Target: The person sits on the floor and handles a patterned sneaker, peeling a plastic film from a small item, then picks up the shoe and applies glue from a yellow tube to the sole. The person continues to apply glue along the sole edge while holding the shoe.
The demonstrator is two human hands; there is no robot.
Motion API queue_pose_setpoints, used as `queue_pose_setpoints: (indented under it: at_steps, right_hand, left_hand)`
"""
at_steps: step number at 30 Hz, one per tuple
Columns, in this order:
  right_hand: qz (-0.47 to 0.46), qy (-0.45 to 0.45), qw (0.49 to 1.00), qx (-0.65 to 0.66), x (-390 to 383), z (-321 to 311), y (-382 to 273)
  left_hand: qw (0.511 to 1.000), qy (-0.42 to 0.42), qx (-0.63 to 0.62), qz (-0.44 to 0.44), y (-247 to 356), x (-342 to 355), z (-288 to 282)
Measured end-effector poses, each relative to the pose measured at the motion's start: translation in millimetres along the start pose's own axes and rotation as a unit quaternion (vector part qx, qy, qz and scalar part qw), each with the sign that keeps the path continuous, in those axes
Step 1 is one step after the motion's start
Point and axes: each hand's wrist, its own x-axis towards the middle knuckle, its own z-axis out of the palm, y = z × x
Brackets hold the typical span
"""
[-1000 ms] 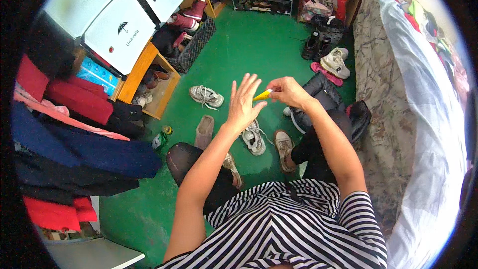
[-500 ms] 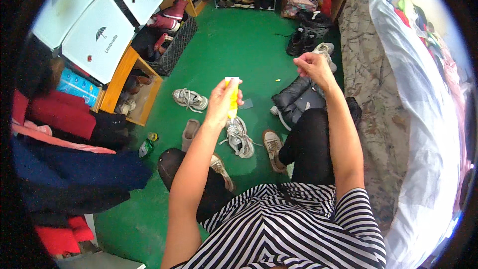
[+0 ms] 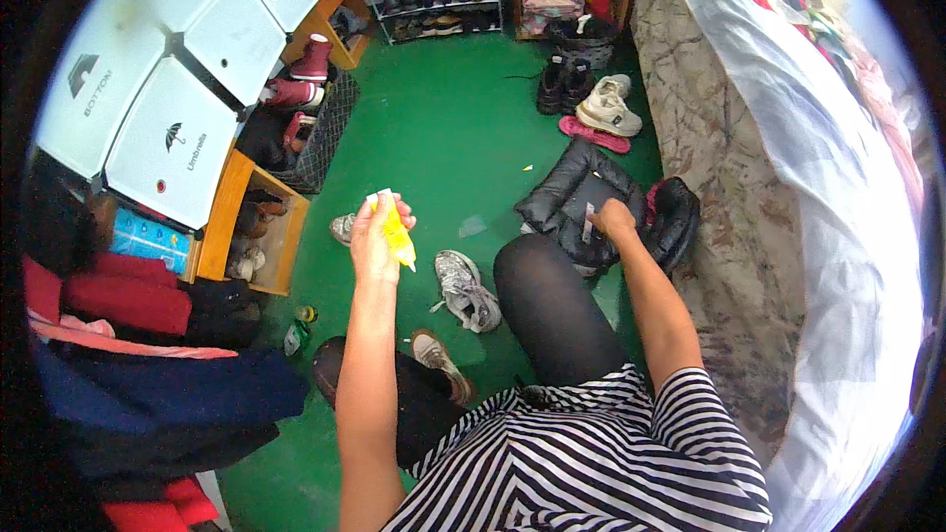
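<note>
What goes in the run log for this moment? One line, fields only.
left hand: holds yellow tube | right hand: at pale strip on black padded item, contact unclear | nearby: grey sneaker on green floor

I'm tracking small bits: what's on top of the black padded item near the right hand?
A small pale strip shows on the black padded item, beside the right hand. Whatever the hand and the knee cover cannot be seen.

One yellow tube (image 3: 394,236), one metal shoe rack (image 3: 434,8), one green bottle (image 3: 295,338)
</note>
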Motion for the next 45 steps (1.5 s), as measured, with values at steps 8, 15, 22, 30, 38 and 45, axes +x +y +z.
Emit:
queue_pose_setpoints:
  at_steps: [8, 15, 22, 30, 38, 45]
  right_hand:
    - [0.071, 0.01, 0.995, 0.064, -1, 44, 12]
    - [-0.066, 0.127, 0.963, 0.23, 82, 69, 69]
    - [-0.276, 0.09, 0.841, 0.457, -17, -75, -123]
    - [-0.462, 0.131, 0.764, 0.43, -183, -133, -258]
    - [-0.629, 0.298, 0.684, 0.221, -201, -97, -257]
    - [-0.644, 0.275, 0.685, 0.201, -203, -86, -257]
  left_hand:
    - [1.0, -0.018, 0.005, 0.015, -1, -4, 17]
    - [0.994, -0.069, -0.077, -0.027, 0, 3, 31]
    - [0.999, -0.016, -0.028, 0.042, 14, -8, 24]
    - [0.995, -0.071, 0.046, 0.046, 14, 1, -2]
    - [0.989, -0.054, 0.125, 0.05, 15, -8, 3]
    - [0.954, -0.032, 0.283, 0.089, 23, -19, -3]
